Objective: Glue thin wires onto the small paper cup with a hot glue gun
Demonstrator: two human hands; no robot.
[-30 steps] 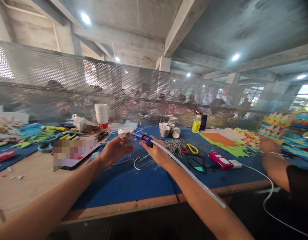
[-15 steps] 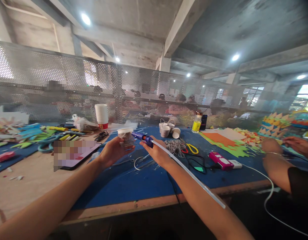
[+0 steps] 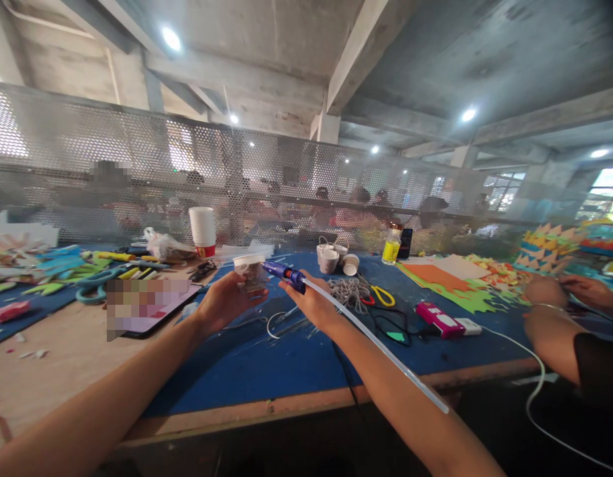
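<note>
My left hand (image 3: 225,298) is closed around a small paper cup (image 3: 249,266) with a white rim and a greyish-brown lower part. My right hand (image 3: 313,301) grips a blue hot glue gun (image 3: 285,273). Its nozzle points left at the cup's side, close to the rim; whether it touches is too small to tell. From the back of the gun a long translucent glue stick (image 3: 386,351) runs over my right forearm. Beyond my right hand lie a heap of grey cord (image 3: 348,293) and yellow-handled scissors (image 3: 383,295).
Small cups (image 3: 329,260), some with handles, stand farther back. A stack of white paper cups (image 3: 202,228) rises at back left, behind a phone (image 3: 154,308). A magenta power strip (image 3: 440,320) lies right, with a cable trailing off the edge. A co-worker's arm (image 3: 552,331) reaches in there.
The glue gun's nozzle has shifted very slightly along the cup's side. My left hand and the cup stay nearly still. At the right, the co-worker's hands have moved a little.
</note>
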